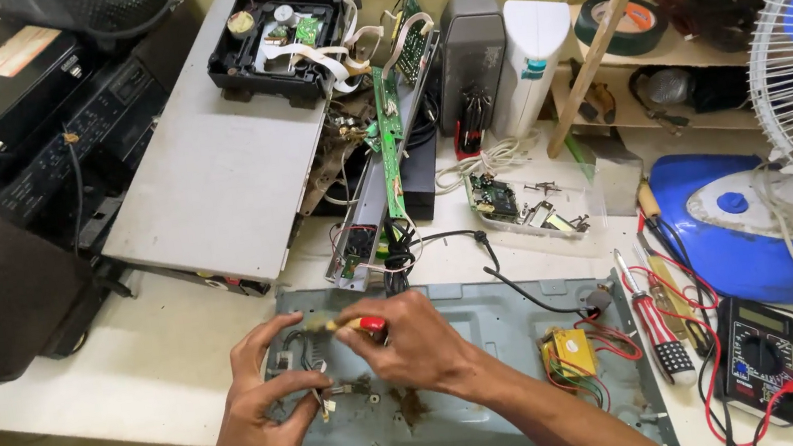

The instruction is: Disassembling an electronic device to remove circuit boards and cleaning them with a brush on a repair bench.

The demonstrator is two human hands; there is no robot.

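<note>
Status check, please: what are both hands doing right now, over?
Left hand pinching small part on grey metal chassis. Right hand gripping red-handled tool. Black cable lies across chassis.

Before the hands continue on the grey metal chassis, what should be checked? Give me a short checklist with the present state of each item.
1. Left hand steadies the small part on the grey metal chassis: ok.
2. Right hand grips the red-handled tool: ok.
3. Tool tip seated on the part: cannot tell, fingers hide it.
4. Red and black probe leads kept off the chassis: not ok, they cross its right edge.
5. Black multimeter within reach: ok.
</note>
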